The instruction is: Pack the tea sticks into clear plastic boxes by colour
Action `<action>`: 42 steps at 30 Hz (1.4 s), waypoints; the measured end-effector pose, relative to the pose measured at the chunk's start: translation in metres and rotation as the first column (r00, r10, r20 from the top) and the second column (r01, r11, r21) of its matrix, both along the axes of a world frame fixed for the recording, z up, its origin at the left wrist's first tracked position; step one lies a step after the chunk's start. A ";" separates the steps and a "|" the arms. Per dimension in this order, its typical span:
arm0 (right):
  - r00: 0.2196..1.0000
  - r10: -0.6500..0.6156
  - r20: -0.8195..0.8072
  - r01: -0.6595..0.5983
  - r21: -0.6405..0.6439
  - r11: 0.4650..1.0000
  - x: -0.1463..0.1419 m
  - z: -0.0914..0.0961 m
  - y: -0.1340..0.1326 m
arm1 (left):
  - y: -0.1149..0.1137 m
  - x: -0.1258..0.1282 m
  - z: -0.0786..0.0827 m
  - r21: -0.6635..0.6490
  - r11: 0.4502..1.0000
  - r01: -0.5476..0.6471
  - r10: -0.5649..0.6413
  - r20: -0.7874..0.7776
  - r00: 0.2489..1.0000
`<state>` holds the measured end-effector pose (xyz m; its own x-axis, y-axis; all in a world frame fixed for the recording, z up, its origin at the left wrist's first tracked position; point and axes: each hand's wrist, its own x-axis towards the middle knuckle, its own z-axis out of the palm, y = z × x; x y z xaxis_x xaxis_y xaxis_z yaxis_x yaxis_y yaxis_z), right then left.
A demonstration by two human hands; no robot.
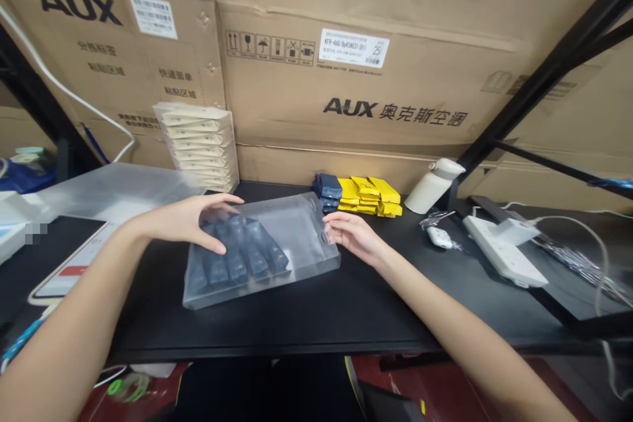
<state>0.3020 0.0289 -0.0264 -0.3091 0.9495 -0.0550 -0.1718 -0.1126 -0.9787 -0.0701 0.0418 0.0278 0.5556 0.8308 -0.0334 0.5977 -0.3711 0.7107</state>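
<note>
A clear plastic box (301, 264) stands at the middle of the black table, slightly angled. Inside its left part lies a row of several dark blue packets (247, 247). My left hand (198, 221) holds the box at its far left, thumb on the top face and index finger stretched along the far edge; the other fingers are partly hidden. At the right end of the box, my right hand (349, 234) has thumb and fingertips closed on the edge by the round closures. Whether that end is fully closed I cannot tell.
Behind the box lie yellow packets (368, 194) beside dark blue ones (327, 190). A cream bottle (435, 184), an earphone case (439, 237) and a power strip (504, 250) are at right. Left are stacked cream packets (200, 148), a clear plastic sheet (123, 188) and a tablet-like screen (74, 270).
</note>
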 end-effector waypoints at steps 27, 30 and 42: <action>0.859 0.279 0.430 -0.310 0.001 0.951 -0.012 0.002 -0.017 | -0.007 0.073 -0.040 -0.350 0.889 -0.295 0.438 0.464 0.770; 0.853 0.180 0.489 -0.308 0.193 0.932 -0.022 0.000 -0.024 | -0.017 0.086 -0.039 -0.479 0.841 -0.251 0.511 0.549 0.662; 0.949 0.079 0.306 -0.177 0.307 0.935 -0.031 0.012 -0.048 | -0.045 0.104 -0.032 -0.392 0.919 -0.038 0.342 0.746 0.571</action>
<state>0.2714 -0.0187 -0.0147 -0.4469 0.8824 0.1470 0.1137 0.2190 -0.9691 0.0342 -0.0036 -0.0045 0.3135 0.9470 0.0704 -0.2270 0.0027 0.9739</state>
